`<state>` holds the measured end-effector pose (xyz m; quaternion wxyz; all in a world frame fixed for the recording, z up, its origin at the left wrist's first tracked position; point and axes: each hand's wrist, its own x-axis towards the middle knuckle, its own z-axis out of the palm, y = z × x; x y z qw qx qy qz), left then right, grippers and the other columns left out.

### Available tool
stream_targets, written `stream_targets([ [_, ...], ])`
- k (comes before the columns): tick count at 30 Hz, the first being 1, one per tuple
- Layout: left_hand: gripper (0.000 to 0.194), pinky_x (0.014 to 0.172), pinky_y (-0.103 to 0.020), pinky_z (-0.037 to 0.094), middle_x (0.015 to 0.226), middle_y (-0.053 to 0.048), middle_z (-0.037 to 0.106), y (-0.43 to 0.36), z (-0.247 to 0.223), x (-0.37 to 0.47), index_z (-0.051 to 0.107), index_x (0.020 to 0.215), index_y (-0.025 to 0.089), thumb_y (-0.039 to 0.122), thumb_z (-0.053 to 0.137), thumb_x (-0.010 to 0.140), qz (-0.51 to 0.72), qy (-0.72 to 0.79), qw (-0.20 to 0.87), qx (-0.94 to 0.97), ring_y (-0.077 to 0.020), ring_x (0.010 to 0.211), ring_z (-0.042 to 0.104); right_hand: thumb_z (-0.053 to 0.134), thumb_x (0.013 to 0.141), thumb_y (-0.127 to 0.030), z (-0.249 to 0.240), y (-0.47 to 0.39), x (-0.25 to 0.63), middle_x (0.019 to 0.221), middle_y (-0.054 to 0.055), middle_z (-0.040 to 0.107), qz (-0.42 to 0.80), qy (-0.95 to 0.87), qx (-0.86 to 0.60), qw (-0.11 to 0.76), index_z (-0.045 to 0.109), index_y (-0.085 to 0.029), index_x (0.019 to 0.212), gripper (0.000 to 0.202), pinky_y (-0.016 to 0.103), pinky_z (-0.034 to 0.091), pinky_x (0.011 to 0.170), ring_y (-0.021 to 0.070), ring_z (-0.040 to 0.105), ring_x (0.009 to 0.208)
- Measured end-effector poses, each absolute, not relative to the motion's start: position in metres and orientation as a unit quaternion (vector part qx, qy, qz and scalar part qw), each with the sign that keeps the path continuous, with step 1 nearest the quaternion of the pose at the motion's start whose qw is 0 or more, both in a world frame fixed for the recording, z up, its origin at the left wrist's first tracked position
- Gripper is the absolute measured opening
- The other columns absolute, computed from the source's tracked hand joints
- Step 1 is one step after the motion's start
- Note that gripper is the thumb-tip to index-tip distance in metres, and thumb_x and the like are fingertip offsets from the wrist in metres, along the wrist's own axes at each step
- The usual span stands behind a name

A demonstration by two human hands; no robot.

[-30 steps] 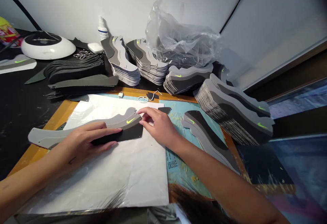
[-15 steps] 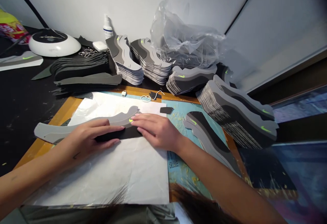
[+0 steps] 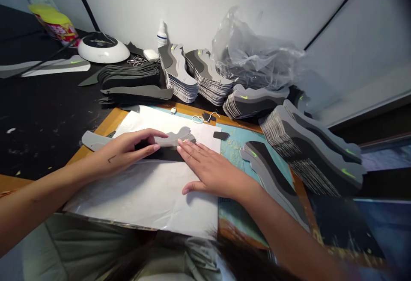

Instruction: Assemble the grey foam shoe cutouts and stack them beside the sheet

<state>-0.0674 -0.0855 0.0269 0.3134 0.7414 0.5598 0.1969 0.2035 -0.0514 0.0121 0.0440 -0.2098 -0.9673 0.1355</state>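
A curved, layered shoe-upper panel [image 3: 173,139] in light grey, dark grey and black lies across the white sheet [image 3: 154,195]. My left hand [image 3: 131,148] rests over its middle, thumb and index finger apart, the other fingers bent out of sight. The panel's pale end shows to the left of that hand. My right hand [image 3: 208,165] lies flat on the right end, fingers stretched out along its edge and thumb spread onto the sheet. The fingertips cover most of the logo there. Another panel [image 3: 272,174] with a green swoosh lies right of the sheet.
Stacks of finished-looking panels [image 3: 308,144] stand at the right and back. Dark pieces [image 3: 131,80] are piled at back left, near a white lamp base [image 3: 103,52]. A plastic bag [image 3: 253,54], spray bottle [image 3: 162,35], string [image 3: 198,119] and black scrap [image 3: 221,135] are also around.
The view has swung left. My right hand has flattened, its thumb now spread away from the fingers. My left index finger has lifted to the panel's upper part, farther from the thumb.
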Motion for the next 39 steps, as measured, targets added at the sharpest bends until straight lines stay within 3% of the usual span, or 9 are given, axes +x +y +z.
stream_targets([
  [6, 0.038, 0.063, -0.021, 0.041, 0.082, -0.001, 0.061, -0.087, 0.026, -0.061, 0.061, 0.122, 0.017, 0.039, 0.047, 0.095, 0.212, 0.529, 0.307, 0.762, -0.0125, 0.070, 0.052, 0.050, 0.085, -0.070, 0.016, -0.055, 0.204, 0.162, 0.017, 0.019, 0.135, -0.967, -0.214, 0.033, 0.022, -0.013, 0.156, 0.096, 0.047, 0.025, 0.123, 0.0289, 0.020, 0.150],
  [13, 0.037, 0.060, -0.020, 0.037, 0.078, 0.001, 0.054, -0.085, 0.023, -0.064, 0.056, 0.125, 0.018, 0.037, 0.048, 0.094, 0.214, 0.513, 0.330, 0.763, -0.0114, 0.066, 0.047, 0.048, 0.088, -0.069, 0.017, -0.056, 0.202, 0.162, 0.018, 0.018, 0.146, -0.963, -0.224, 0.018, 0.024, -0.011, 0.155, 0.092, 0.048, 0.025, 0.122, 0.0288, 0.019, 0.151],
  [20, 0.033, 0.059, -0.019, 0.038, 0.076, 0.002, 0.051, -0.082, 0.026, -0.065, 0.051, 0.123, 0.018, 0.036, 0.052, 0.094, 0.261, 0.488, 0.448, 0.702, -0.0109, 0.066, 0.044, 0.052, 0.092, -0.058, 0.021, -0.052, 0.203, 0.163, 0.014, 0.018, 0.170, -0.959, -0.228, 0.003, 0.019, -0.019, 0.157, 0.082, 0.048, 0.027, 0.122, 0.0271, 0.020, 0.150],
  [25, 0.029, 0.054, -0.018, 0.035, 0.073, 0.002, 0.050, -0.080, 0.027, -0.066, 0.054, 0.115, 0.019, 0.039, 0.055, 0.094, 0.291, 0.490, 0.496, 0.655, -0.0095, 0.061, 0.042, 0.056, 0.091, -0.056, 0.021, -0.052, 0.203, 0.163, 0.014, 0.016, 0.179, -0.955, -0.235, -0.003, 0.009, -0.018, 0.159, 0.091, 0.048, 0.025, 0.123, 0.0264, 0.018, 0.151],
  [28, 0.032, 0.053, -0.019, 0.035, 0.070, 0.002, 0.049, -0.079, 0.026, -0.068, 0.057, 0.115, 0.019, 0.041, 0.057, 0.092, 0.286, 0.488, 0.501, 0.655, -0.0096, 0.060, 0.041, 0.053, 0.091, -0.059, 0.023, -0.053, 0.202, 0.163, 0.013, 0.014, 0.183, -0.952, -0.243, -0.025, 0.004, -0.016, 0.158, 0.093, 0.047, 0.022, 0.124, 0.0250, 0.015, 0.152],
  [32, 0.033, 0.056, -0.020, 0.037, 0.072, 0.001, 0.052, -0.078, 0.024, -0.069, 0.060, 0.117, 0.019, 0.040, 0.060, 0.091, 0.273, 0.491, 0.480, 0.674, -0.0108, 0.063, 0.044, 0.051, 0.092, -0.060, 0.026, -0.053, 0.201, 0.164, 0.012, 0.010, 0.177, -0.951, -0.247, -0.050, 0.009, -0.016, 0.158, 0.091, 0.046, 0.020, 0.124, 0.0245, 0.012, 0.152],
  [39, 0.027, 0.062, -0.021, 0.036, 0.077, 0.002, 0.054, -0.083, 0.031, -0.067, 0.052, 0.118, 0.018, 0.031, 0.056, 0.094, 0.247, 0.500, 0.478, 0.679, -0.0106, 0.069, 0.044, 0.051, 0.092, -0.060, 0.025, -0.052, 0.201, 0.164, 0.010, 0.011, 0.177, -0.953, -0.243, -0.038, 0.008, -0.022, 0.159, 0.088, 0.048, 0.021, 0.124, 0.0247, 0.013, 0.152],
])
